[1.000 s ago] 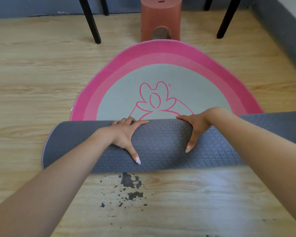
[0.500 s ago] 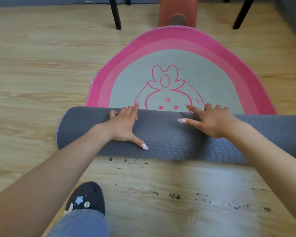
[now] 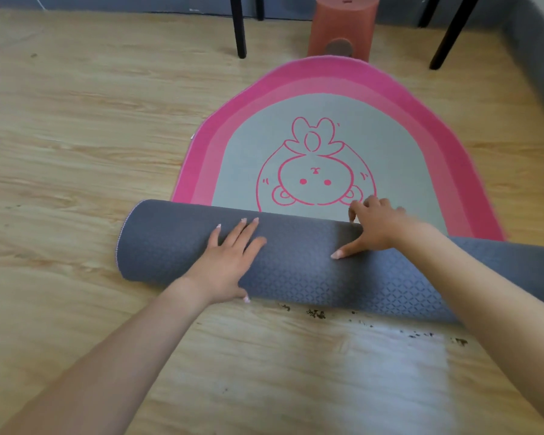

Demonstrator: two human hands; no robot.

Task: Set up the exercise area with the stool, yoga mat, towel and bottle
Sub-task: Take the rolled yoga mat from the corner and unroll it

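Observation:
The yoga mat lies on the wooden floor, partly unrolled. Its flat far part (image 3: 399, 142) is grey with a pink border and a pink bunny drawing. Its near part is still a grey textured roll (image 3: 299, 274) running left to right in front of me. My left hand (image 3: 230, 262) spans the roll, fingers on top and thumb at its near side. My right hand (image 3: 377, 230) hooks its fingers over the roll's far edge, thumb on top. The red-brown plastic stool (image 3: 343, 23) stands just beyond the mat's far end. No towel or bottle is in view.
Black furniture legs (image 3: 237, 29) (image 3: 449, 32) stand left and right of the stool by the grey wall base (image 3: 534, 58). Dark crumbs (image 3: 316, 313) dot the floor along the roll's near side. Bare wooden floor (image 3: 76, 136) stretches to the left.
The roll has come toward me, and more of the bunny drawing shows on the flat part. Both hands stayed on the roll. The shoe and knee seen half a second ago are out of view.

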